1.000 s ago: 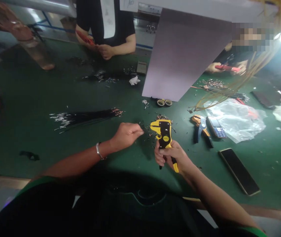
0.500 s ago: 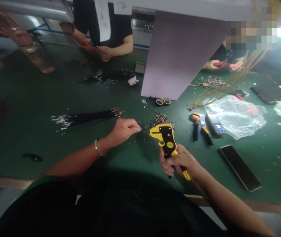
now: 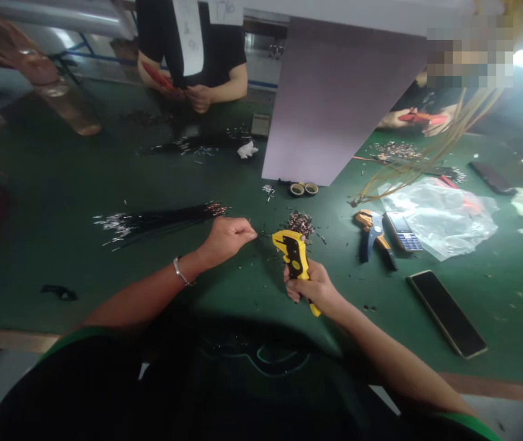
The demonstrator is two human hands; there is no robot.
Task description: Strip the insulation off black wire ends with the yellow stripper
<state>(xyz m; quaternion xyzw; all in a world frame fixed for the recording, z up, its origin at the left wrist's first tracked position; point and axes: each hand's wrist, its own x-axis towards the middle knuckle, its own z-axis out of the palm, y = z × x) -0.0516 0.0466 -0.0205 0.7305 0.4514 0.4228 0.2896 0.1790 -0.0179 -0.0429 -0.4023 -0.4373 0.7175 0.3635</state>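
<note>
My left hand is closed in a pinch, its fingertips just left of the tool's jaws. A thin dark wire end seems to stick out of the pinch; the rest is hidden by the fingers. My right hand is wrapped round the handles of a yellow and black wire stripper, held upright with its head pointing left. Behind the stripper lies a heap of small dark and copper-coloured scraps. A bundle of black wires with silvery left ends and coppery right ends lies beyond my left forearm.
At right lie a blue and orange wire stripper, a keypad phone, a clear plastic bag and a smartphone. Two tape rolls sit below a pale panel. Co-workers' hands hold red tools across the table.
The wire stripper in my right hand has moved left and slightly away from me, and turned a little. My left hand has shifted slightly left, still pinched.
</note>
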